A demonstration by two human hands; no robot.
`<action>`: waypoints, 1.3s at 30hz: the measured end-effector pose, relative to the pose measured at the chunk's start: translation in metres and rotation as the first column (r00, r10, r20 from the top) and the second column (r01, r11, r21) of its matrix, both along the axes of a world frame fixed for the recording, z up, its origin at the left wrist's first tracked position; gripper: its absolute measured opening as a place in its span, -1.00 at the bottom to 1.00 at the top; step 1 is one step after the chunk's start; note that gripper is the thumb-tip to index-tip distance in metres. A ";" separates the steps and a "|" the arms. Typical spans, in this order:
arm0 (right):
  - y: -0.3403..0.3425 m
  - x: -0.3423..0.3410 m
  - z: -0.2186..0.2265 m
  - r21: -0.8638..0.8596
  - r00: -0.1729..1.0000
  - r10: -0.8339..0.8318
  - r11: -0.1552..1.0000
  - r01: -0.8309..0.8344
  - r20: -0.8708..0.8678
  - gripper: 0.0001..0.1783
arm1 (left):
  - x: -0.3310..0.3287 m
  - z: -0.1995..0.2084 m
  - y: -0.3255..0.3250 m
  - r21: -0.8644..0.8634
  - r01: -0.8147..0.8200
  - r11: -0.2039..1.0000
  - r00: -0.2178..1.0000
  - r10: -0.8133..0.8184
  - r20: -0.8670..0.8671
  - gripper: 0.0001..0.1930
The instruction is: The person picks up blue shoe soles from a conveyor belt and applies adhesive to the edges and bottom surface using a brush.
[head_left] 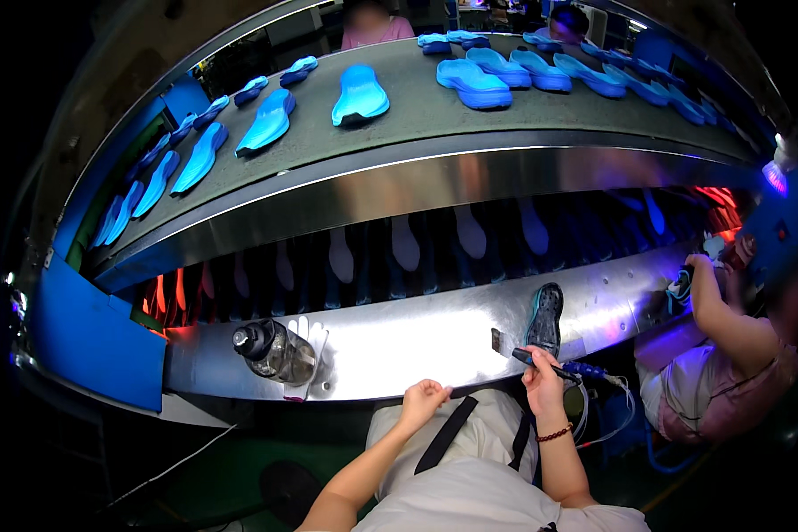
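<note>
My right hand (543, 371) grips a brush (525, 356) by its dark handle, above the front of the shiny metal ledge (399, 328). The brush's flat bristle end points left and away from me. Just beyond that hand lies a black shoe piece (548, 312) with a teal edge, toe pointing away. At the ledge's front edge, left of the brush, my left hand (426, 402) has its fingers curled and pressed together. Whatever it may hold is too small to make out.
Bright blue shoe soles (361, 94) ride on the dark conveyor belt (319, 146). Below it, more soles hang in a red-lit slot. A dark bottle (275, 350) and white glove (315, 337) are at left. A blue tool with hoses (585, 369) hangs right; a co-worker (727, 355) sits beyond.
</note>
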State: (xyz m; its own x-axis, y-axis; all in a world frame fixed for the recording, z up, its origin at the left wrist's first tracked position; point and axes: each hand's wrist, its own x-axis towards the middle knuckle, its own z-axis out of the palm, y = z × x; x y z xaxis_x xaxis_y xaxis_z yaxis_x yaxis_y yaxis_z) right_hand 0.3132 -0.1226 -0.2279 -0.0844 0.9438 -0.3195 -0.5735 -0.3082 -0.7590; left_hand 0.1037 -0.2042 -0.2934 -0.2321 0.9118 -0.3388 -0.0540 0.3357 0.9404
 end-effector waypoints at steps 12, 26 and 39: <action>0.000 0.000 -0.001 -0.048 1.000 0.027 0.998 -0.028 -0.013 -0.82 | -0.002 -0.084 -0.034 -0.330 0.308 0.892 0.567 -0.451 -0.690 -0.59; 0.008 0.003 -0.001 -0.059 1.000 0.016 0.998 -0.016 -0.006 -0.82 | -0.039 -0.070 -0.013 -0.831 0.112 0.545 0.431 -0.780 -0.454 -0.37; 0.009 0.003 -0.009 -0.079 1.000 0.022 0.997 -0.022 -0.004 -0.82 | -0.028 -0.102 -0.026 -0.483 0.024 0.875 0.391 -0.453 -0.801 -0.79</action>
